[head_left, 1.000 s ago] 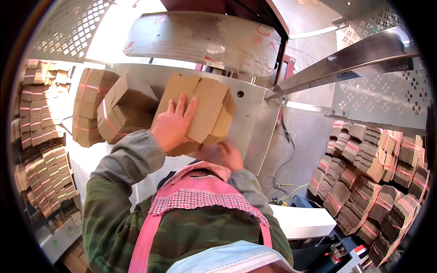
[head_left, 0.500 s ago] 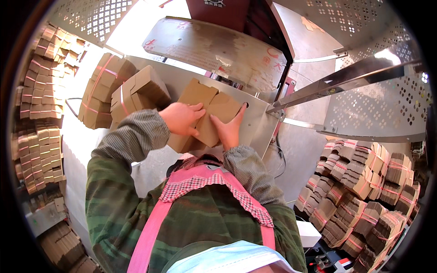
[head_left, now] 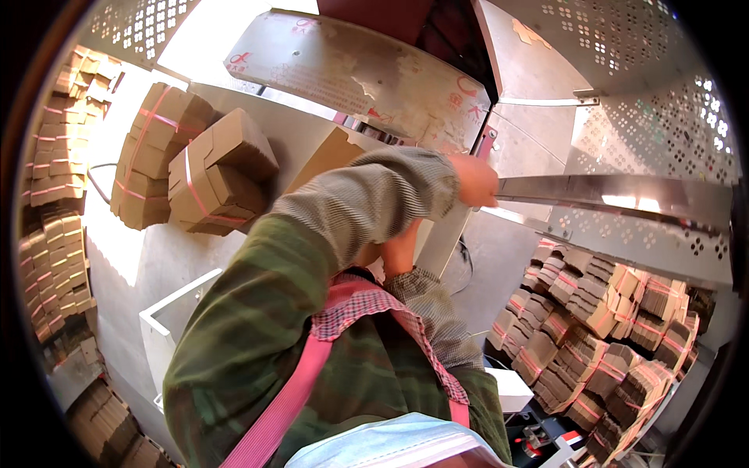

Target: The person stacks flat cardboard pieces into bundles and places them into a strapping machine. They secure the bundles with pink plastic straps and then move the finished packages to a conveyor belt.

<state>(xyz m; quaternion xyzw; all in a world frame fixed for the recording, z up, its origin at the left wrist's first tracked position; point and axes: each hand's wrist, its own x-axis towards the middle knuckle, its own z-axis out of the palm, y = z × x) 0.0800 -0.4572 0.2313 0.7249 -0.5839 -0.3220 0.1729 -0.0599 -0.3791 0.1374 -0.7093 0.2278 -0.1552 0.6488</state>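
Note:
My left arm reaches across to the right, over my right arm. At its end my left hand [head_left: 477, 181] is closed round the near end of a long shiny metal bar [head_left: 608, 193]. Below that sleeve, part of my right hand [head_left: 399, 249] shows at the folded cardboard stack [head_left: 324, 158] on the metal worktop [head_left: 257, 105]. The left forearm covers most of the stack and the right hand's fingers, so their grip is hidden. To the left on the worktop stand two cardboard bundles, one tilted [head_left: 226, 168] and one bound with pink straps [head_left: 156, 148].
A metal cover plate [head_left: 359, 74] lies behind the worktop, below a dark red housing [head_left: 374, 15]. Perforated metal panels [head_left: 647, 132] curve round at the right. Strapped cardboard bundles are piled at the lower right [head_left: 593, 327] and along the left [head_left: 62, 265].
My left hand has left the cardboard stack and crossed rightward to the metal bar, which has swung toward me. My right hand stays by the stack. The view has shifted slightly.

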